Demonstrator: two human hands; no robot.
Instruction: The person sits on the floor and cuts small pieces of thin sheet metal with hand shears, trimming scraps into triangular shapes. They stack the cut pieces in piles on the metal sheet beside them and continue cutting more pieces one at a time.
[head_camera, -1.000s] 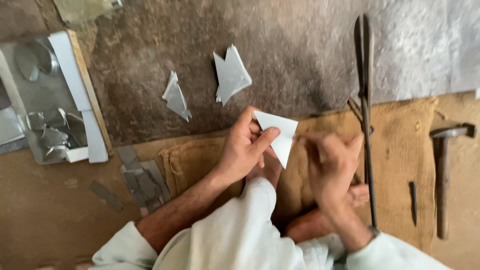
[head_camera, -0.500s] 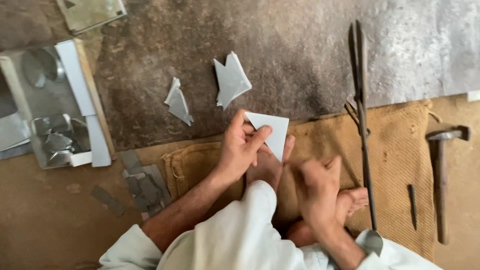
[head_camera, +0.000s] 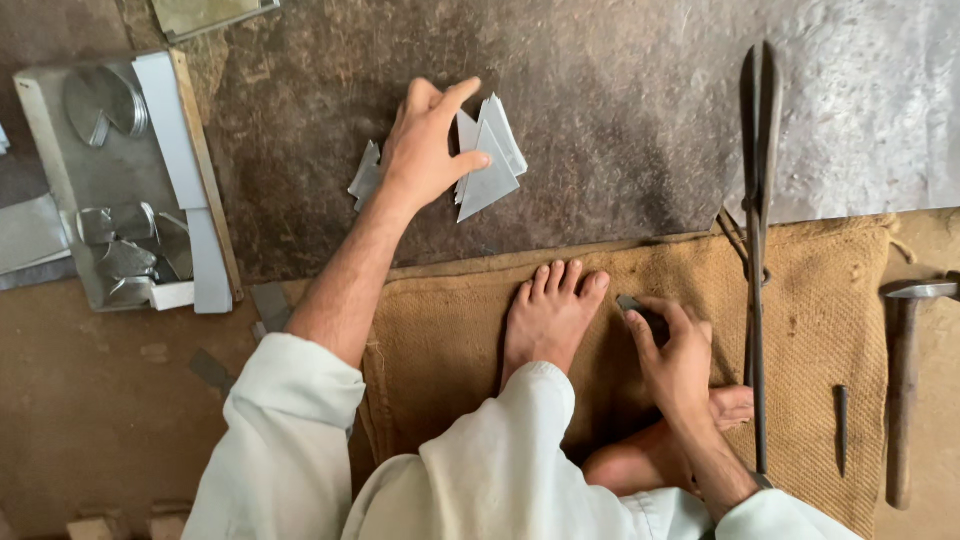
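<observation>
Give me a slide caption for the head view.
Left hand places a metal triangle on the pile; right hand rests on burlap.

You have no packages, labels, signs or screens in front of you here; nothing in view carries a wrapper, a tag or a display.

Stone floor (head_camera: 620, 110) bears burlap mat (head_camera: 820, 330), metal triangles (head_camera: 490, 160), tray (head_camera: 60, 170), hammer (head_camera: 905, 390)
</observation>
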